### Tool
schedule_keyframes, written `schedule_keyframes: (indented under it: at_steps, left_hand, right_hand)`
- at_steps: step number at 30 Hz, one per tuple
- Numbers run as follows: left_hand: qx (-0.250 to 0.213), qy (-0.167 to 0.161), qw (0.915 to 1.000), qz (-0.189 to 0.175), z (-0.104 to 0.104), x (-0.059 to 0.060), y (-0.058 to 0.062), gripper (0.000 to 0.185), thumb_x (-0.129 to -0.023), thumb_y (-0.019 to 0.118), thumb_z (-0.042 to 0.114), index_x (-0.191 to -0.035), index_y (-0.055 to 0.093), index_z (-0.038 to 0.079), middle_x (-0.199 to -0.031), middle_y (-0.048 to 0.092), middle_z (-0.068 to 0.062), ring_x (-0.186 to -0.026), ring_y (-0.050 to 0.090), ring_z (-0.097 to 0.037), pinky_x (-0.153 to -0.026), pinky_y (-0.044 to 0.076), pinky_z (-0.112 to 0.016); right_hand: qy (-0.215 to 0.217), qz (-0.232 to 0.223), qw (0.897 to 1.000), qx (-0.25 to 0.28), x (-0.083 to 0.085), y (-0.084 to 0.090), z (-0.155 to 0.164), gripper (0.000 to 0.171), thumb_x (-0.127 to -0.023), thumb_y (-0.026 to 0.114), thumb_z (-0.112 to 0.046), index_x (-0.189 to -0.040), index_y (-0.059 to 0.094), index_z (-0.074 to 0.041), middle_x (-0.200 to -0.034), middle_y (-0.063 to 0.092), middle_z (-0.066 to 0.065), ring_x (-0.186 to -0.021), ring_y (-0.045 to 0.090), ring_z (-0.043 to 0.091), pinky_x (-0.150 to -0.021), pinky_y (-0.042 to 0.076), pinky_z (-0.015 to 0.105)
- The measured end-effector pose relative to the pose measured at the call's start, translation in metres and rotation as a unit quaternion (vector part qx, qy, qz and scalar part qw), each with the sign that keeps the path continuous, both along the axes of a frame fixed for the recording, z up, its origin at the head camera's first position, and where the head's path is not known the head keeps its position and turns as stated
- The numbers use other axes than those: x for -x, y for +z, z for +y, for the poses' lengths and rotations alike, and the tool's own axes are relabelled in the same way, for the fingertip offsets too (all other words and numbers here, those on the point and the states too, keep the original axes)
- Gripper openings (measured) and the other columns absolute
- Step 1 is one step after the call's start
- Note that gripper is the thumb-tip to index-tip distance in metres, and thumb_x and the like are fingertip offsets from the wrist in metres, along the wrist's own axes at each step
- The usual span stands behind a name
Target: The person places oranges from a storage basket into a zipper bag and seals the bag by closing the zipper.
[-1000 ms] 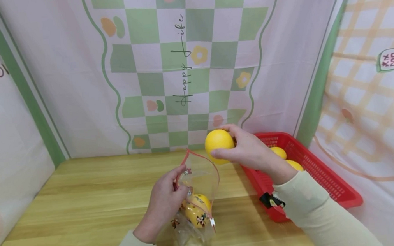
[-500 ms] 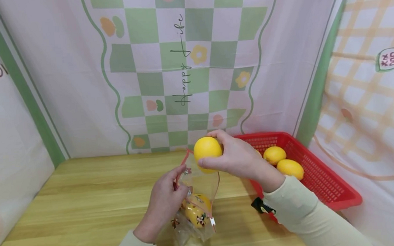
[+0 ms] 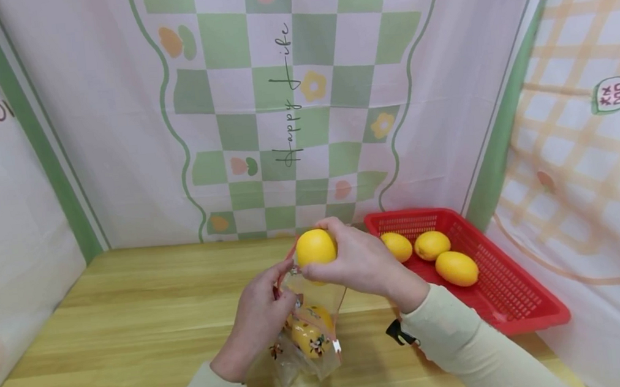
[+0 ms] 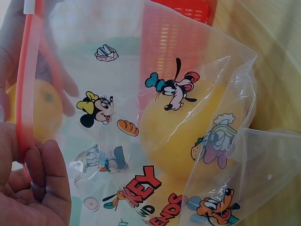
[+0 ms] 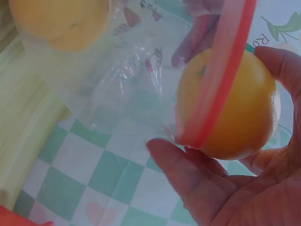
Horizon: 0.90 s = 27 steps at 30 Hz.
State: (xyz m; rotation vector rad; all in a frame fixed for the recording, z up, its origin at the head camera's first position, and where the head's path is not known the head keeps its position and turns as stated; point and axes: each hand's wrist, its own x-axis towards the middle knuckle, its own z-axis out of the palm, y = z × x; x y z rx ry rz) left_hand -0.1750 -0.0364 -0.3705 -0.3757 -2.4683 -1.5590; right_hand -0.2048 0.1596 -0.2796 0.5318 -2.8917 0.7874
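Note:
My right hand [image 3: 349,257] grips a yellow lemon [image 3: 315,248] right at the mouth of a clear zip bag [image 3: 312,316] printed with cartoon figures. In the right wrist view the lemon [image 5: 230,110] sits partly behind the bag's red zip strip [image 5: 221,80]. My left hand [image 3: 257,318] pinches the bag's rim and holds it upright on the wooden table [image 3: 122,320]. In the left wrist view my fingers [image 4: 40,188] pinch the red strip [image 4: 26,84]. A lemon [image 4: 183,127] lies inside the bag, seen through the plastic.
A red plastic basket [image 3: 519,304] stands at the right of the table with three lemons [image 3: 431,245] in it. Printed cloth walls close the table in at the back and at both sides.
My right hand has carried the lemon left and down from above the basket to the bag's mouth. The left hand and the bag have stayed in place.

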Motion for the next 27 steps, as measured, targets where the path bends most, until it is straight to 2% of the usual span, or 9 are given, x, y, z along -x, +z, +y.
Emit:
schedule_keyframes:
  at_steps: [3,12,18,27]
  left_hand:
    - [-0.001,0.0,1.0,-0.003,0.0,0.0,0.0,0.06,-0.09,0.06,0.003,-0.15,0.057,0.01,-0.111,0.071,-0.007,-0.045,0.039,-0.009,-0.04,0.035,-0.018]
    - [0.0,-0.001,1.0,-0.003,0.0,-0.001,0.0,0.06,-0.089,0.059,0.002,-0.149,0.057,0.01,-0.113,0.071,-0.011,-0.044,0.038,-0.009,-0.04,0.034,-0.019]
    - [0.001,0.0,1.0,-0.006,0.0,-0.002,0.0,0.06,-0.09,0.059,0.002,-0.15,0.057,0.011,-0.112,0.071,-0.006,-0.044,0.038,-0.008,-0.04,0.034,-0.018]
    - [0.006,0.006,1.0,-0.003,0.0,-0.002,0.0,0.06,-0.09,0.06,0.003,-0.15,0.057,0.012,-0.106,0.068,-0.002,-0.045,0.038,-0.009,-0.04,0.035,-0.019]
  right_hand:
    - [0.003,0.005,1.0,0.004,0.0,-0.002,-0.002,0.069,-0.078,0.078,-0.056,-0.136,0.054,-0.028,-0.1,0.064,-0.004,-0.078,0.061,0.018,-0.063,0.052,0.034]
    - [0.014,0.026,0.999,-0.015,0.001,-0.008,-0.004,0.073,-0.078,0.079,-0.052,-0.139,0.054,-0.022,-0.102,0.061,0.0,-0.082,0.058,0.02,-0.06,0.051,0.032]
    - [0.028,0.028,0.999,-0.013,0.001,-0.011,-0.004,0.07,-0.079,0.08,-0.048,-0.137,0.053,-0.018,-0.102,0.06,0.003,-0.081,0.058,0.02,-0.059,0.052,0.031]
    - [0.023,0.015,0.999,-0.024,-0.001,-0.011,-0.004,0.073,-0.08,0.077,-0.05,-0.14,0.049,-0.02,-0.097,0.062,0.001,-0.076,0.059,0.018,-0.062,0.051,0.031]
